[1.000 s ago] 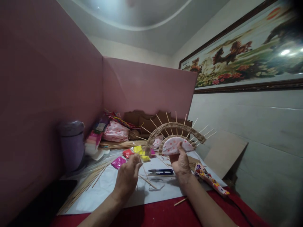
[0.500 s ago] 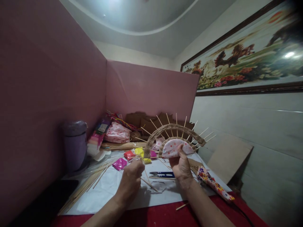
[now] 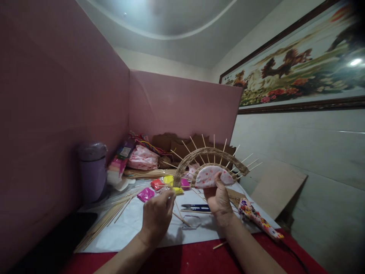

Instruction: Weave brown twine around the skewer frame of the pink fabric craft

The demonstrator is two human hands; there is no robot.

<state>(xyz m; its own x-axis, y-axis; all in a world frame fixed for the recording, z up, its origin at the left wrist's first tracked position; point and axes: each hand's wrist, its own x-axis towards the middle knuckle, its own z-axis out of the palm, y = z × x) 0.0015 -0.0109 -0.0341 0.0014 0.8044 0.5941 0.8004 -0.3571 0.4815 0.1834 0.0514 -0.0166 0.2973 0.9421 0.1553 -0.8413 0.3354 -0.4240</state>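
My right hand grips a half-round woven fan piece by its base and holds it upright above the table. The piece has a pink spotted fabric centre, a brown woven arch and several thin sticks fanning out beyond it. My left hand is closed in a pinch at the arch's lower left end, on a thin strand or stick that I cannot make out clearly. Blue thread snips lie on the white sheet between my two hands.
Pink partition boards stand at the left and back. A purple lidded cup, a bundle of sticks, coloured clay packets, a pink fabric bundle and a floral fabric cone lie about. A red cloth covers the near edge.
The view has shifted slightly. My left hand has moved a little up and right toward the arch's left end. My right hand keeps its hold on the fan piece.
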